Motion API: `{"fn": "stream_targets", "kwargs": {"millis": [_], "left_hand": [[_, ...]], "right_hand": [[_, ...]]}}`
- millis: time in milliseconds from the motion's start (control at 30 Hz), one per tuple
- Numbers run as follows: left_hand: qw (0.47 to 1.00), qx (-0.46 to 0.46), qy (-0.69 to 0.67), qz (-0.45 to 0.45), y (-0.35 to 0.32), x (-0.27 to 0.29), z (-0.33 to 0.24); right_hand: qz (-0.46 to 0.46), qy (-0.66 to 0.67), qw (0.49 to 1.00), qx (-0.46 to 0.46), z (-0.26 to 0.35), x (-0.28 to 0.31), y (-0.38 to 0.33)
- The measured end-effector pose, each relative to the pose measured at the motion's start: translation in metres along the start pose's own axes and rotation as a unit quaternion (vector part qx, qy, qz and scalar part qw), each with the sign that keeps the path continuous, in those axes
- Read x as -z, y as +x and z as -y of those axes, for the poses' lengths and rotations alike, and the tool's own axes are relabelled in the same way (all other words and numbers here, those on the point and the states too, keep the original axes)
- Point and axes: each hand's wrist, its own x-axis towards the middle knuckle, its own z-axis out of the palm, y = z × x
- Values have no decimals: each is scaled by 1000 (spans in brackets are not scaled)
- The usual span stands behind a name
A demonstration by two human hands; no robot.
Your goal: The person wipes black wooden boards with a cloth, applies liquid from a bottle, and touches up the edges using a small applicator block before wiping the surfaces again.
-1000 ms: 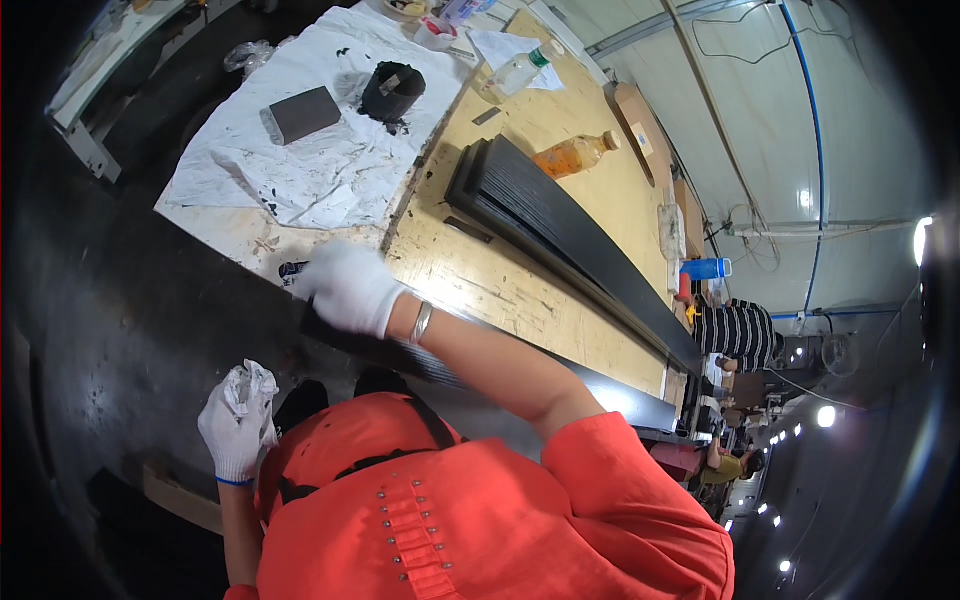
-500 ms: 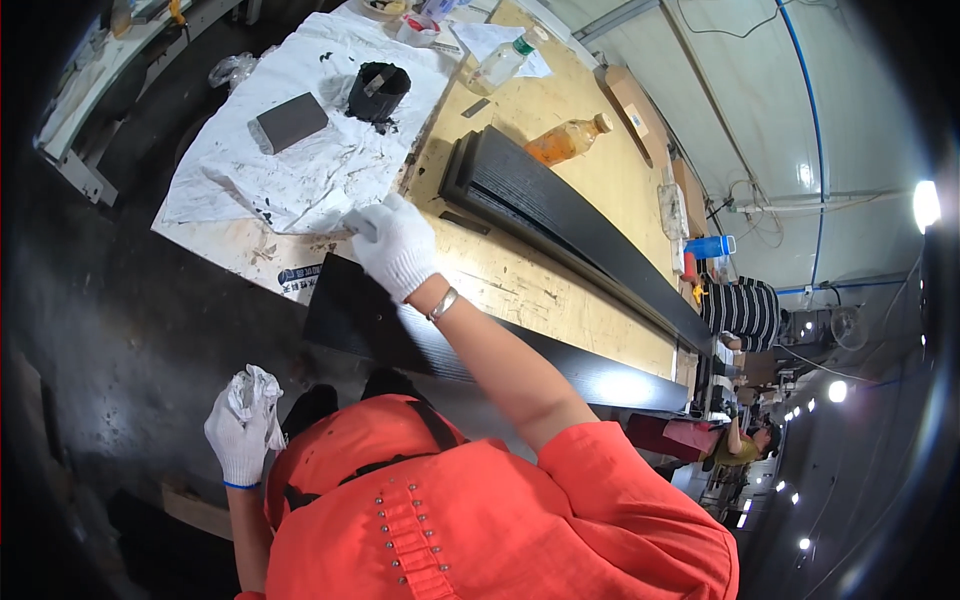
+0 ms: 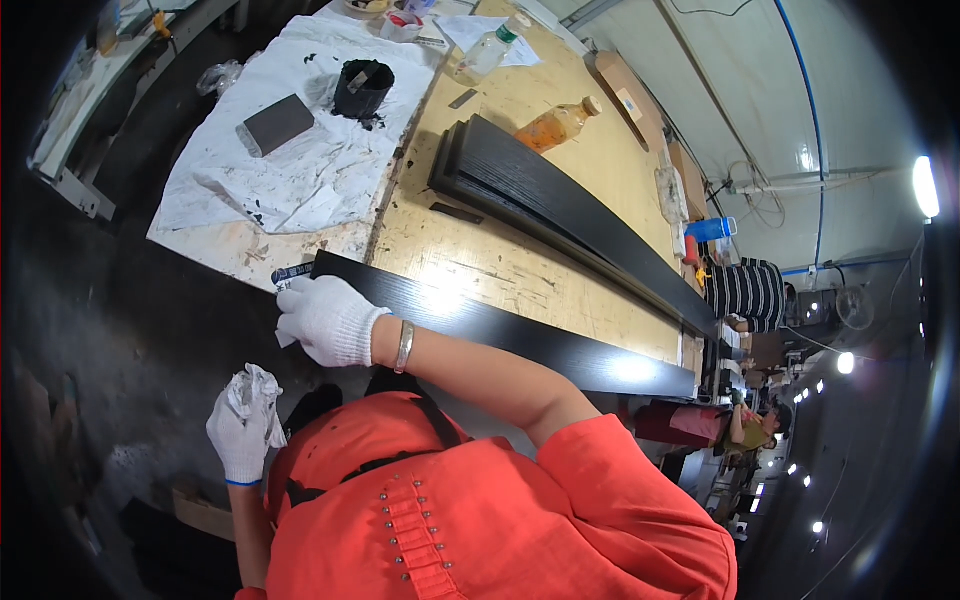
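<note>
My right hand (image 3: pixel 330 322), in a white knit glove, is closed at the near left end of a long black wood-grain board (image 3: pixel 520 344) lying along the table's front edge. A small greyish edge shows by its fingertips, too little to name. Lower down at the left, away from the table, my gloved left hand (image 3: pixel 238 440) grips a crumpled white cloth (image 3: pixel 256 393). Behind the single board lies a stack of black boards (image 3: pixel 560 220), and a small dark strip (image 3: pixel 456 213) rests beside it.
On a stained white sheet (image 3: pixel 205 165) sit a dark sanding block (image 3: pixel 275 125) and a black pot (image 3: pixel 362 90) with a tool in it. Behind the stack are a bottle of orange liquid (image 3: pixel 558 124) and a clear bottle (image 3: pixel 490 50). Another person (image 3: pixel 745 425) stands at the far right.
My right hand has moved from near the white sheet toward me and left, to the end of the near board. My left hand stays almost where it was, still gripping the cloth.
</note>
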Motion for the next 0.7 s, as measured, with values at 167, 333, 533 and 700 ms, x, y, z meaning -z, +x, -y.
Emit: {"fn": "stream_targets", "kwargs": {"millis": [167,333,533,700], "left_hand": [[1000,-9,8,-7,0,1,0],[998,53,-34,16,4,0,-3],[1000,19,-20,15,9,1,2],[999,-3,25,33,20,-1,-9]], "right_hand": [[-133,-38,970,-199,-24,10,-7],[-93,-5,989,-114,-11,1,-4],[-239,3,869,-433,-50,19,-10],[-184,41,867,-461,-27,-5,4]]}}
